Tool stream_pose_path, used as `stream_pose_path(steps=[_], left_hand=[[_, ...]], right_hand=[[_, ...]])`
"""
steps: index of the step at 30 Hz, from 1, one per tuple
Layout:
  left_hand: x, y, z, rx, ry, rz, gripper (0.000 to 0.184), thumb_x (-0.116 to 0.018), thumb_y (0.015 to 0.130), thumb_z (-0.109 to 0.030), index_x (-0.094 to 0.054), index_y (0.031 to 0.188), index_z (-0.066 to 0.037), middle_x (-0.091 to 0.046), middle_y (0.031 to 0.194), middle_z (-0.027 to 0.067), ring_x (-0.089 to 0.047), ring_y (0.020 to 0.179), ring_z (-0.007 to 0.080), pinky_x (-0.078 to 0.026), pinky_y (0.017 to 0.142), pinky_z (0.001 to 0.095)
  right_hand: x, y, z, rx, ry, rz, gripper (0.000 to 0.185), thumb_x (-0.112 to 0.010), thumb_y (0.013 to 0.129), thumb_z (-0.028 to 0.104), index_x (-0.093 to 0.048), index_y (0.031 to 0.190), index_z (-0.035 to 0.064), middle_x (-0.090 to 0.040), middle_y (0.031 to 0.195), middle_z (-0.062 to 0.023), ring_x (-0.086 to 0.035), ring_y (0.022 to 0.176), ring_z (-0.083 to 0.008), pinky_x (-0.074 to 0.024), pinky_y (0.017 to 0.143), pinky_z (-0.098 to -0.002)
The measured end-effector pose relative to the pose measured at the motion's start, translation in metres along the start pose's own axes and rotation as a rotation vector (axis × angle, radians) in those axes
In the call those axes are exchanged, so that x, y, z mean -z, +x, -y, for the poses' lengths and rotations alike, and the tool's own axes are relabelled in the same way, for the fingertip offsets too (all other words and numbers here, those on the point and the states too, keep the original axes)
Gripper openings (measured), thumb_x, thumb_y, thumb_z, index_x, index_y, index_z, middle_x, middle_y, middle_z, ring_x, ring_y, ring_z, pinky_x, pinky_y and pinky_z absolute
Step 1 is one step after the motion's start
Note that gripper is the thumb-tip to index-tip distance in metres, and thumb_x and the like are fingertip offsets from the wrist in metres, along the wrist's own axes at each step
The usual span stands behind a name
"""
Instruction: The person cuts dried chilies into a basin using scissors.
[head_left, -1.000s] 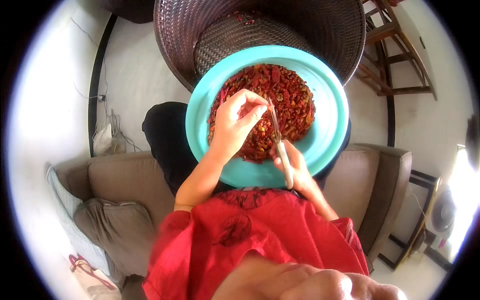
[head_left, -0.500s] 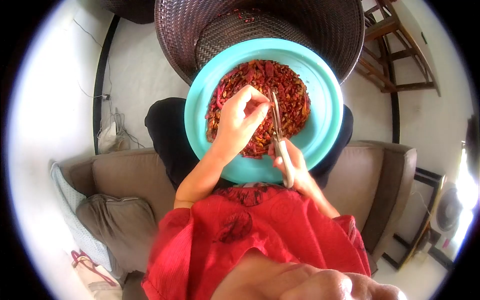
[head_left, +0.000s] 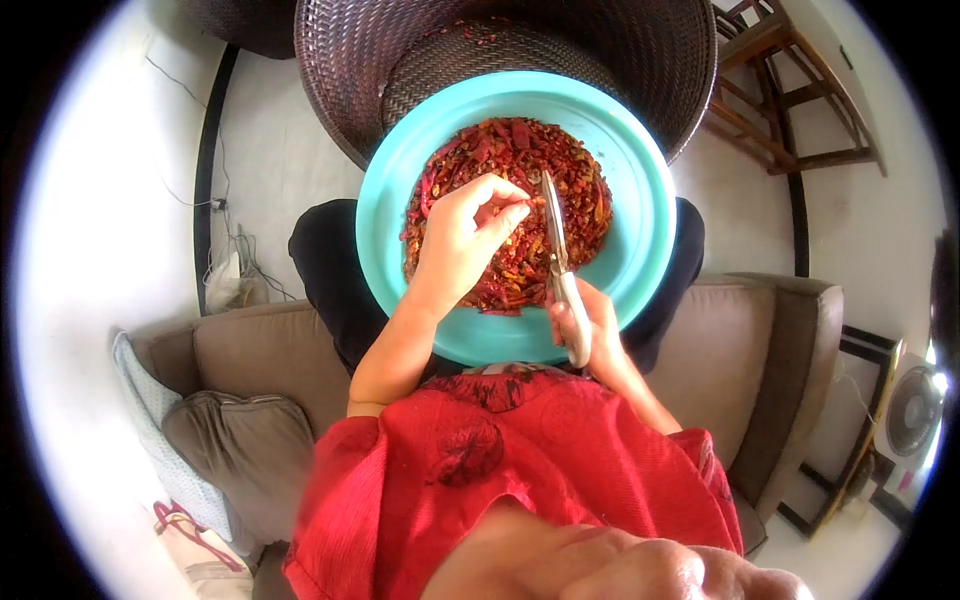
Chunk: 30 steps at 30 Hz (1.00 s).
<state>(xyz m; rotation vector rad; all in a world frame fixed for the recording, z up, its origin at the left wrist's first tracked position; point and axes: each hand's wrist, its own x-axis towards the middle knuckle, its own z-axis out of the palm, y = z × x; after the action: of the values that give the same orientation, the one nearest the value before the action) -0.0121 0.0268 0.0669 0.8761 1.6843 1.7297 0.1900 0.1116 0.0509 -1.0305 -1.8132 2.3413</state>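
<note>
A turquoise plastic basin (head_left: 645, 235) sits in the person's lap, its near rim against the red shirt (head_left: 520, 450) at 6 o'clock and its far rim overlapping the dark wicker tub (head_left: 480, 75) at 12 o'clock. Between the dark trouser legs (head_left: 338, 275) it is probably steady enough to need no holding, leaving both hands free. A bed of cut red pieces (head_left: 505, 150), apparently dried chillies, covers much of its floor, with more bare plastic towards 4 o'clock.

The left hand (head_left: 455, 235) reaches in from 7 o'clock, thumb and fingers pinched together at the tips on what looks like a small reddish scrap (head_left: 535, 201), too small to identify surely. The right hand (head_left: 598, 325) comes in from 5 o'clock, curled around the pale handles of the scissors (head_left: 560, 268). These point almost to 12 o'clock, just beside the left fingertips; that likely lets the blades meet whatever is pinched, with anything loose dropping into the basin.

Half a second ago the blades stand slightly parted, right at the left fingertips. Now they look closed and lie a little towards 3 o'clock, with a narrow gap between. The left hand's pinch looks unchanged, and the whole view has shifted slightly.
</note>
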Motion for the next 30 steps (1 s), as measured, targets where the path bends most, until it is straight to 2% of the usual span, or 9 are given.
stream_pose_path(steps=[5,8,12,14,19,21,22,24,30], left_hand=[[0.0,0.0,-0.005,0.062,0.024,-0.01,0.008,-0.067,0.089,-0.001,-0.064,0.096,0.001,-0.065,0.083,0.0019,-0.057,0.07,0.005,-0.046,0.062,0.0212],[-0.005,0.0,-0.001,0.009,0.025,0.0,0.008,-0.068,0.089,-0.001,-0.064,0.096,0.001,-0.066,0.084,0.0025,-0.058,0.071,0.0053,-0.047,0.063,0.0214],[-0.005,-0.001,0.007,-0.028,0.004,0.024,0.008,-0.067,0.089,-0.001,-0.064,0.096,0.001,-0.067,0.085,0.0041,-0.06,0.073,0.0058,-0.048,0.063,0.0222],[-0.001,-0.001,0.006,-0.037,0.034,0.014,0.008,-0.067,0.089,-0.001,-0.064,0.097,0.001,-0.067,0.085,0.0045,-0.061,0.072,0.0063,-0.048,0.063,0.0223],[0.002,-0.002,-0.005,0.022,0.032,-0.034,0.008,-0.068,0.089,-0.001,-0.065,0.096,0.002,-0.069,0.084,0.0057,-0.063,0.07,0.008,-0.049,0.061,0.0228],[0.003,-0.003,-0.007,0.066,0.077,-0.002,0.011,-0.068,0.088,0.0,-0.068,0.098,0.001,-0.071,0.092,0.0074,-0.066,0.086,0.0109,-0.052,0.077,0.0248],[0.002,-0.003,-0.006,0.066,0.075,-0.002,0.011,-0.068,0.088,0.0,-0.068,0.098,0.001,-0.071,0.092,0.0074,-0.066,0.086,0.0109,-0.052,0.077,0.0248],[-0.001,-0.004,-0.001,-0.05,0.166,-0.049,0.01,-0.071,0.086,-0.005,-0.067,0.093,0.001,-0.07,0.078,0.0082,-0.065,0.066,0.0105,-0.049,0.058,0.025],[0.004,-0.004,0.001,-0.099,0.347,-0.003,0.012,-0.072,0.085,-0.004,-0.067,0.094,0.0,-0.07,0.079,0.0102,-0.066,0.066,0.0169,-0.05,0.059,0.0279]], right_hand=[[0.006,0.007,-0.018,0.197,-0.071,-0.005,0.029,-0.07,0.089,0.026,-0.057,0.102,0.0031,-0.055,0.088,-0.0014,-0.051,0.081,-0.0095,-0.0451,0.069,-0.0275],[0.006,0.008,-0.016,0.175,-0.128,-0.014,0.031,-0.071,0.088,0.024,-0.057,0.104,0.0021,-0.056,0.09,-0.0021,-0.05,0.086,-0.0098,-0.0444,0.074,-0.0297],[0.003,0.008,-0.014,0.147,-0.141,-0.023,0.031,-0.071,0.088,0.023,-0.058,0.106,0.0019,-0.056,0.09,-0.0022,-0.051,0.083,-0.0092,-0.0452,0.072,-0.0289],[0.001,0.005,-0.003,-0.072,-0.113,0.013,0.03,-0.07,0.088,0.022,-0.058,0.107,0.0017,-0.057,0.091,-0.0028,-0.051,0.082,-0.0089,-0.0456,0.07,-0.0279],[0.002,0.008,-0.015,0.062,-0.113,0.019,0.034,-0.071,0.087,0.023,-0.057,0.109,0.0014,-0.057,0.091,-0.0039,-0.052,0.08,-0.0091,-0.0455,0.068,-0.0272],[0.003,0.01,-0.022,0.154,-0.13,0.024,0.036,-0.072,0.087,0.024,-0.057,0.11,0.0009,-0.057,0.091,-0.0041,-0.052,0.08,-0.0095,-0.0454,0.068,-0.0272],[0.002,0.011,-0.025,0.214,-0.208,-0.018,0.037,-0.072,0.086,0.024,-0.056,0.11,0.0004,-0.057,0.091,-0.0042,-0.051,0.079,-0.0099,-0.0449,0.068,-0.0274],[0.001,0.012,-0.026,0.272,-0.286,-0.061,0.039,-0.072,0.086,0.025,-0.056,0.111,-0.0001,-0.056,0.091,-0.0043,-0.051,0.079,-0.0103,-0.0443,0.067,-0.0275],[-0.002,0.008,-0.011,0.079,-0.269,-0.077,0.04,-0.074,0.085,0.026,-0.057,0.109,-0.0011,-0.055,0.082,-0.0019,-0.048,0.074,-0.0113,-0.0432,0.066,-0.0287]])
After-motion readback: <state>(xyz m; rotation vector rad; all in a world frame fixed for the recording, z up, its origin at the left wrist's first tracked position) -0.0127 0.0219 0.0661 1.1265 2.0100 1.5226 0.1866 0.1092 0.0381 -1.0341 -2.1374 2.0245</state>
